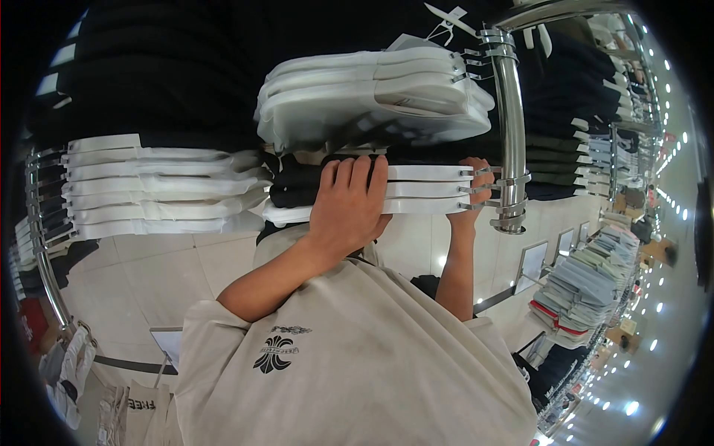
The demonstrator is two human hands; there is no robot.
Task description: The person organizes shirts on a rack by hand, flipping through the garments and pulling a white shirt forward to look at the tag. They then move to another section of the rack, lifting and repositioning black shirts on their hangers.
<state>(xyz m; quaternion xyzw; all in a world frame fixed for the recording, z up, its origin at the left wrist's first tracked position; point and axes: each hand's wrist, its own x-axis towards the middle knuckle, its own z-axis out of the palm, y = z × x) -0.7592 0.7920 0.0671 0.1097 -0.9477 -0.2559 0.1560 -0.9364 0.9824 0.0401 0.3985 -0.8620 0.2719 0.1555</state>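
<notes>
Black and white clothes (294, 186) are clasped by the left hand (349, 197); their hook end (460, 189) is grasped by the right hand (477, 186), near the rail (510, 126).

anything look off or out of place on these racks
Nothing looks spilled or damaged. The one untidy spot is a small white tag poking out askew above the pale garments, near the metal rail; the white hangers below line up fairly evenly.
</notes>
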